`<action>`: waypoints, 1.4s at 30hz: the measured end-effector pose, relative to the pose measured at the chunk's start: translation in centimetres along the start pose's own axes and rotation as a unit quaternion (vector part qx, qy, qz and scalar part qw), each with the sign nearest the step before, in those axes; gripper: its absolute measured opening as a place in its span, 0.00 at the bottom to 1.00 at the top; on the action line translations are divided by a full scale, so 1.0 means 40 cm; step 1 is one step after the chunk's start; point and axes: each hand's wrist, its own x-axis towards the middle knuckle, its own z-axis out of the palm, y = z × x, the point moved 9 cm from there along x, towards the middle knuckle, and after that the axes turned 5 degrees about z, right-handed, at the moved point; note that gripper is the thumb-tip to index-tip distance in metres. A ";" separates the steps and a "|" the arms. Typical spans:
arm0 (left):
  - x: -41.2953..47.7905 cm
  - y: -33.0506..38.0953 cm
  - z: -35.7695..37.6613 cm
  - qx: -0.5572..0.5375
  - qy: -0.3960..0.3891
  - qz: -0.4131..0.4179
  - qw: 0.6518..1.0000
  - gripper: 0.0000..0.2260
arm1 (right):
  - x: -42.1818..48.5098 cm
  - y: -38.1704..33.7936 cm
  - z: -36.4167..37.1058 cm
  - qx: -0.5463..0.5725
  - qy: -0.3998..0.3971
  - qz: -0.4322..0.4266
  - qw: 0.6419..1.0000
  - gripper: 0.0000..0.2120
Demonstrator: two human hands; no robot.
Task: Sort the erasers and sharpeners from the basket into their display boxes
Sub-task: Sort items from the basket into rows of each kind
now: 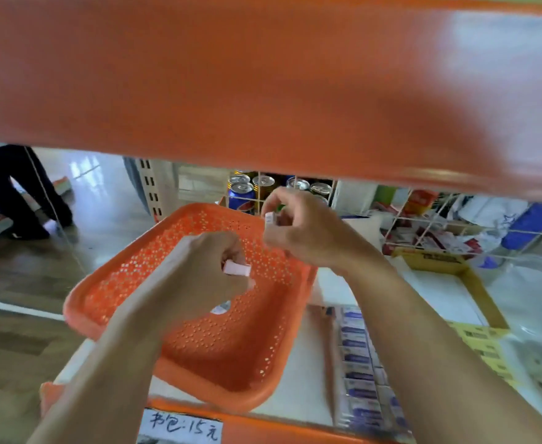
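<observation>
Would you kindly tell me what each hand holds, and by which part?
The left hand grips a small pink block at one end; the rest juts out. The right hand pinches a small white item; blur hides which part.

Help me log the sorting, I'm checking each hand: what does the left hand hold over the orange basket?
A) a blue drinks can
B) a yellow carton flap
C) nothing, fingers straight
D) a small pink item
D: the left hand pinches a small pink item above the orange basket, while the right hand holds a small white item.
</observation>
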 end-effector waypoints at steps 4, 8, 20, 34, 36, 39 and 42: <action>0.016 0.170 0.085 -0.085 -0.013 0.078 0.993 0.11 | -0.137 0.176 -0.159 0.076 0.089 0.107 0.987 0.13; 0.018 0.279 0.154 -0.105 -0.022 0.120 0.987 0.09 | -0.249 0.269 -0.185 0.000 0.094 0.147 0.985 0.16; -0.003 0.305 0.272 -0.046 0.009 0.087 0.995 0.15 | -0.348 0.363 -0.143 -0.027 0.097 0.168 0.981 0.09; -0.020 0.294 0.308 -0.052 -0.006 0.069 0.996 0.14 | -0.364 0.364 -0.125 -0.116 0.070 0.177 0.975 0.07; -0.020 0.289 0.311 -0.054 -0.003 0.066 0.996 0.14 | -0.364 0.368 -0.124 -0.111 0.072 0.184 0.974 0.08; -0.016 0.292 0.320 -0.070 -0.002 0.063 0.996 0.14 | -0.378 0.372 -0.144 -0.096 0.088 0.178 0.975 0.09; -0.006 0.317 0.343 -0.094 -0.012 0.063 0.994 0.14 | -0.405 0.363 -0.186 -0.059 0.115 0.150 0.980 0.09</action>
